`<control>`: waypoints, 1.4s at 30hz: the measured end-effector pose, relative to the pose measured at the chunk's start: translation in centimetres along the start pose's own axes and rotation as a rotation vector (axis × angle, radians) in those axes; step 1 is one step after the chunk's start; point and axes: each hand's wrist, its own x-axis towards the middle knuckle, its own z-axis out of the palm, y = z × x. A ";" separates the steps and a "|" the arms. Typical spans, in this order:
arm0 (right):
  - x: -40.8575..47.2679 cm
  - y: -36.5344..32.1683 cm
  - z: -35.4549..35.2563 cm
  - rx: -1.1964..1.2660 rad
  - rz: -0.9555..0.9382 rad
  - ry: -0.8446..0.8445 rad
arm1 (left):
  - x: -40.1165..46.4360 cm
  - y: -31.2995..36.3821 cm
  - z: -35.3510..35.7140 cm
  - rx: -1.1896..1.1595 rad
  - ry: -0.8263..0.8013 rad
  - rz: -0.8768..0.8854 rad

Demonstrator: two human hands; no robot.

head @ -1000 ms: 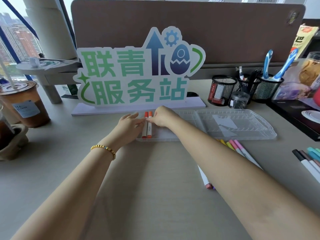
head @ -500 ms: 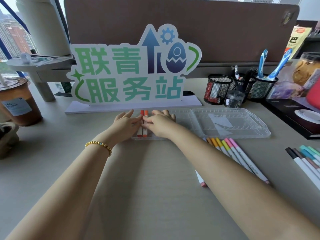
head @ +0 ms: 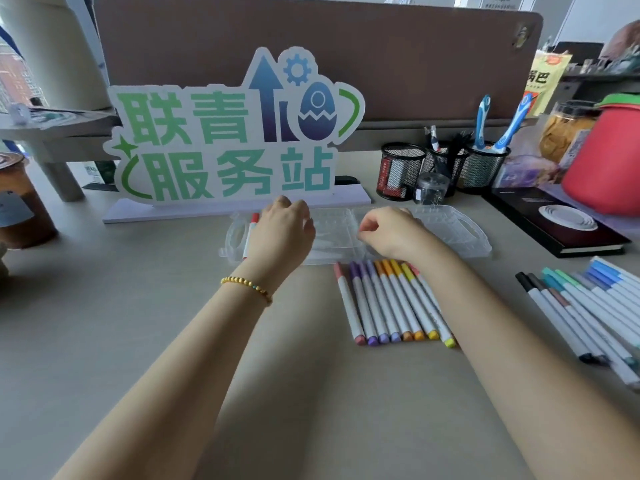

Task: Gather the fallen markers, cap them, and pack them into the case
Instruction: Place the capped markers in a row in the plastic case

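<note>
A clear plastic case (head: 450,233) lies open on the desk below the sign. My left hand (head: 282,237) rests over the case's left half and hides most of the markers lying there. Only a red-capped marker (head: 252,228) shows at the hand's left side. My right hand (head: 388,232) hovers over the middle of the case with its fingers loosely curled and nothing visible in them. A neat row of capped pink, purple, orange and yellow markers (head: 388,303) lies on the desk just in front of the case, under my right wrist.
More markers in black, brown, green and blue (head: 585,306) lie fanned at the right edge. Behind the case stand a green-lettered sign (head: 225,147) and mesh pen cups (head: 401,169). A black book (head: 554,220) and a red container (head: 609,161) are at the right, an iced drink (head: 17,209) at the left.
My right hand has let go of the markers in the case and drawn right to the case's middle. My left hand has slid over those markers and covers them.
</note>
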 end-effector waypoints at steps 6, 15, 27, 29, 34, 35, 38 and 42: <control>-1.0 0.8 -1.2 -0.065 -0.015 -0.183 | -0.5 3.5 0.6 0.154 -0.526 -0.050; -1.9 -1.0 -0.7 -0.126 -0.111 -0.354 | -2.1 4.1 -0.2 0.236 -0.724 -0.059; -2.7 -1.7 0.2 -0.331 -0.118 -0.360 | -1.5 2.4 -1.3 0.401 -0.714 0.013; -2.9 -1.9 0.5 -0.333 -0.120 -0.382 | -1.2 1.7 -2.1 0.350 -0.714 -0.005; -3.4 -2.9 1.7 -0.385 -0.139 -0.332 | 0.0 -1.2 -3.9 0.026 -0.668 -0.169; -3.5 -3.0 1.9 -0.388 -0.142 -0.317 | 0.1 -1.7 -4.0 -0.066 -0.636 -0.217; -3.8 -3.4 2.2 -0.394 -0.152 -0.294 | 0.3 -2.8 -4.1 -0.292 -0.493 -0.375; -3.7 -3.8 2.3 -0.274 -0.124 -0.314 | 0.5 -4.4 -4.1 -0.479 -0.378 -0.474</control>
